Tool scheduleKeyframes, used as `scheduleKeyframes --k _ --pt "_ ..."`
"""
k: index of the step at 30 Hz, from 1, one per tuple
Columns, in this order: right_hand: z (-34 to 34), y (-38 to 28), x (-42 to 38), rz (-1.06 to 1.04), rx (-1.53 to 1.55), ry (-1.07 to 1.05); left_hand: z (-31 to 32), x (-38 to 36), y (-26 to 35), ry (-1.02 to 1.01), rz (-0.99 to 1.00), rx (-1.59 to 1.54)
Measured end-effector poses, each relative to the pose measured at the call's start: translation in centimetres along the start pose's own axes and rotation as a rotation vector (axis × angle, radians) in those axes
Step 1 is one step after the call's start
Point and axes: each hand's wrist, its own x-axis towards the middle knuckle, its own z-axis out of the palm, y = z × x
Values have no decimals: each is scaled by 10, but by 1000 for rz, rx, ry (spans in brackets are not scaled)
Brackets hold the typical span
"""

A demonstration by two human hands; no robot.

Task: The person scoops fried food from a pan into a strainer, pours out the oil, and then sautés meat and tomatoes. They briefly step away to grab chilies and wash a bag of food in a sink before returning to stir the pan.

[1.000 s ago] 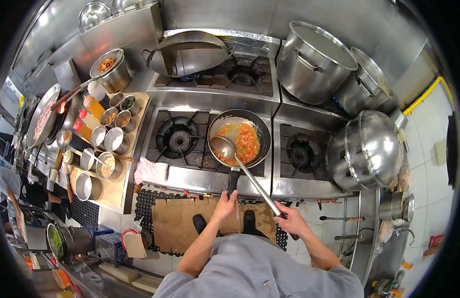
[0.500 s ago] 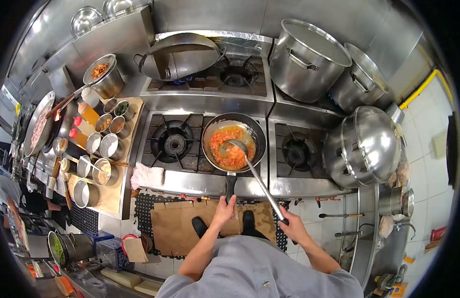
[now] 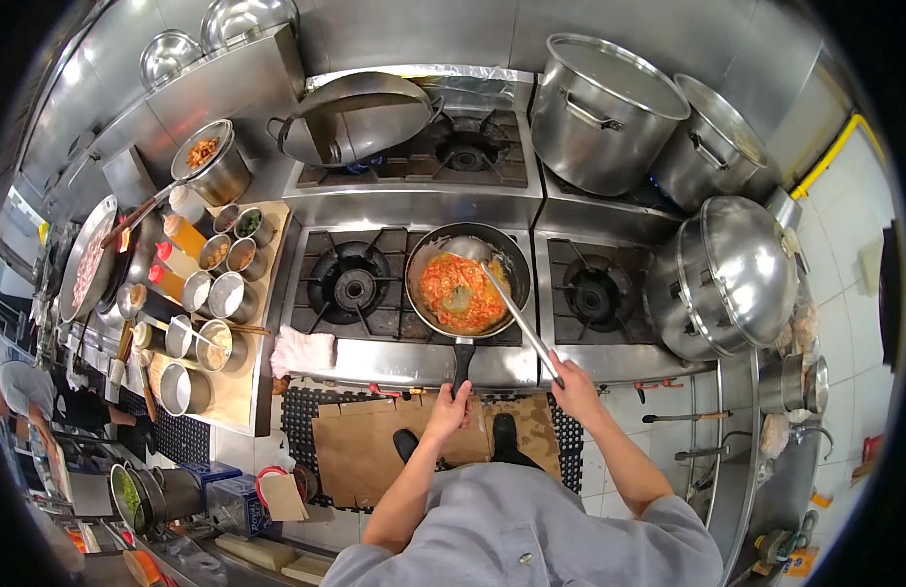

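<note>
A frying pan (image 3: 516, 284) rests on the front middle burner, its black handle toward me. Chopped red-orange food (image 3: 448, 284), which looks like tomato, covers its bottom, with a greenish-brown patch in the middle. My left hand (image 3: 448, 411) is closed round the end of the pan's handle. In my right hand (image 3: 576, 391) is the long handle of a metal ladle (image 3: 511, 308). The ladle's bowl lies at the far side of the pan, touching the food's edge.
Sauce bottles and metal cups (image 3: 186, 389) stand on a board at left. A large wok (image 3: 360, 117) sits on the back burner. Tall stockpots (image 3: 609, 117) and a domed steel vessel (image 3: 727, 279) are at right. A folded cloth (image 3: 302, 352) lies on the stove's front edge. Another person (image 3: 27, 391) is at far left.
The ladle's bowl has moved from the middle of the food to the pan's far side. My right hand has risen toward the stove. The greenish-brown patch now shows.
</note>
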Motion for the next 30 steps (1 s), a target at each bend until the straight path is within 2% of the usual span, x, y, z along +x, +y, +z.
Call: scheduleKeyframes --k 3,4,5,7,9,11,12,14,15,17,21,23,25,29,30 --pt "0 -5 7 -40 -6 -41 0 -3 1 9 8 8" --pt "-9 -14 4 18 0 -135 1 -3 2 16 16 9" --pt "-18 -21 -4 20 1 -134 2 -2 1 15 15 10" --pt "-29 -32 -25 83 215 -235 1 0 -1 23 21 22" --pt "-29 -43 -47 291 494 -288 0 0 -3 2 23 -10" --pt "-52 -74 -44 609 600 -477 2 0 -3 -30 27 -33" --pt "-45 -66 -45 616 610 -467 2 1 -3 -25 20 -30" --pt "-18 -35 -41 148 355 -215 0 2 -2 -22 14 -17" --pt "-12 -24 -35 149 360 -208 0 3 -1 -16 1 -22" --pt "-9 -8 -19 31 30 -79 -2 4 -6 -14 -20 -21" --pt "-3 13 -36 28 8 57 -5 12 -15 -21 20 -35" --pt "-3 2 -61 14 17 71 -3 12 -17 -27 20 -61" --pt "-13 -18 -78 146 275 -103 0 12 -15 7 10 -43" --pt "-29 -45 -98 164 382 -131 0 2 -6 1 15 -25" --pt "-38 -57 -97 313 451 -223 0 1 -3 -2 -5 -24"
